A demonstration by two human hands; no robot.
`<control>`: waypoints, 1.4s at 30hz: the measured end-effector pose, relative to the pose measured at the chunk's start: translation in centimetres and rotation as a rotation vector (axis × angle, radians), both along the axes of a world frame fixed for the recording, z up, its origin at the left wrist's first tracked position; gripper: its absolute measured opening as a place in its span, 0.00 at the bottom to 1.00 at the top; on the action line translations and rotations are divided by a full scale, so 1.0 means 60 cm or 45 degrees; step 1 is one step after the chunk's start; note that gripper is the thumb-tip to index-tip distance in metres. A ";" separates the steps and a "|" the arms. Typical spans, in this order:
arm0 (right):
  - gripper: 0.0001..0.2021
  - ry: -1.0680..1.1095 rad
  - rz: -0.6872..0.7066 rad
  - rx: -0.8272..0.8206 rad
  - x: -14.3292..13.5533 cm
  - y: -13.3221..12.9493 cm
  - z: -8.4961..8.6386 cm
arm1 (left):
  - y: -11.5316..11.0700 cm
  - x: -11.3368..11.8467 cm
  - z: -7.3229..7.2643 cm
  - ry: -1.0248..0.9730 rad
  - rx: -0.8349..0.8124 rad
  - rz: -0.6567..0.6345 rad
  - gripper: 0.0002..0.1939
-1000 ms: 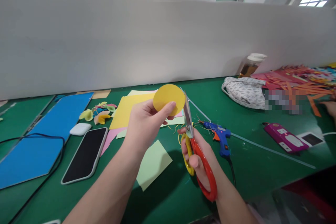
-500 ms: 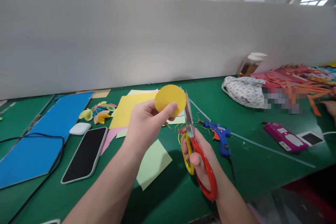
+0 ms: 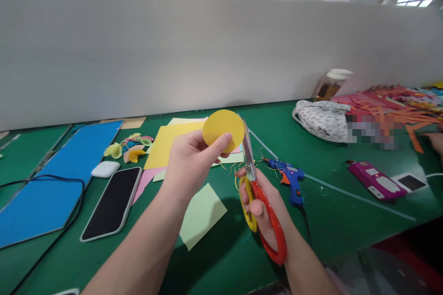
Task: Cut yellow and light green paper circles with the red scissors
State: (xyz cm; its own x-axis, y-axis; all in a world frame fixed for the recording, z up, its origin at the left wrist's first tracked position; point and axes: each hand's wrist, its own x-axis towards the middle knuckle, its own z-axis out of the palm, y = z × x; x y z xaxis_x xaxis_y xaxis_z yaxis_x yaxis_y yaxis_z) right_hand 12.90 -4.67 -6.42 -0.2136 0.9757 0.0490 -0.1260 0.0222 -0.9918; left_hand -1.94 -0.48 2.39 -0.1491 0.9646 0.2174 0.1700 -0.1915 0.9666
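Between thumb and fingers, my left hand (image 3: 194,159) pinches a round yellow paper disc (image 3: 223,126) held up above the table. My right hand (image 3: 265,207) grips a pair of scissors (image 3: 249,156) with one red and one yellow handle, fingers through the loops. The blades point up and away, right beside the disc's right edge; whether they touch it I cannot tell. Below my hands lies a pale green paper sheet (image 3: 204,216). Yellow paper (image 3: 162,145) is stacked on other coloured sheets behind my left hand.
A blue glue gun (image 3: 289,175) with a long glue stick lies to the right. Left are a phone (image 3: 112,205), a white case (image 3: 105,169), paper petals (image 3: 128,148) and a blue board (image 3: 58,184). Further right sit a cloth pouch (image 3: 321,120), a purple power bank (image 3: 375,179) and another person's hand (image 3: 434,143).
The yellow disc and my left fingers have shifted very slightly left and up. The scissors stay nearly in place, still beside the disc's right edge.
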 end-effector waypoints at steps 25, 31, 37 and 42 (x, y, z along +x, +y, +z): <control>0.40 0.030 -0.015 -0.051 -0.007 -0.003 0.007 | 0.005 -0.007 0.005 0.000 0.004 0.050 0.08; 0.39 0.065 -0.020 -0.024 -0.007 -0.004 0.007 | 0.004 -0.007 0.007 0.038 0.022 0.080 0.08; 0.39 0.071 -0.005 -0.051 -0.008 -0.003 0.005 | 0.005 -0.008 0.010 0.009 0.007 0.113 0.08; 0.38 0.130 0.018 -0.100 -0.007 -0.005 0.010 | 0.006 -0.006 0.009 -0.018 0.020 0.133 0.07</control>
State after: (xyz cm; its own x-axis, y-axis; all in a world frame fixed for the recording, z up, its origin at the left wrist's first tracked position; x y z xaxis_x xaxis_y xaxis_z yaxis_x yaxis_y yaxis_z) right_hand 12.46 -4.96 -5.80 -0.2252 0.9743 -0.0050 -0.2262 -0.0573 -0.9724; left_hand -2.32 -0.10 2.91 -0.2516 0.9402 0.2296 0.1762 -0.1888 0.9661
